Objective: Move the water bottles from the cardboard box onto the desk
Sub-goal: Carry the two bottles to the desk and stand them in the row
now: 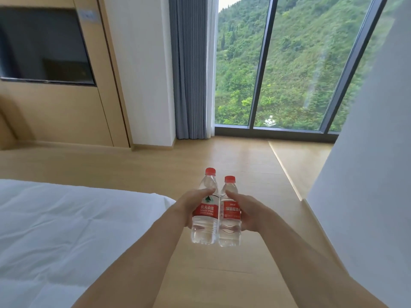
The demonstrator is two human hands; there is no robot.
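Observation:
Two clear water bottles with red caps and red labels are held upright side by side in front of me, above the wooden floor. My left hand grips the taller left bottle around its label. My right hand grips the shorter right bottle the same way. The bottles touch each other. Neither the cardboard box nor the desk is in view.
A white bed fills the lower left. A white wall rises close on the right. Ahead lie a light wooden floor, a grey curtain and a floor-to-ceiling window. A dark screen hangs on the wood-panelled wall at left.

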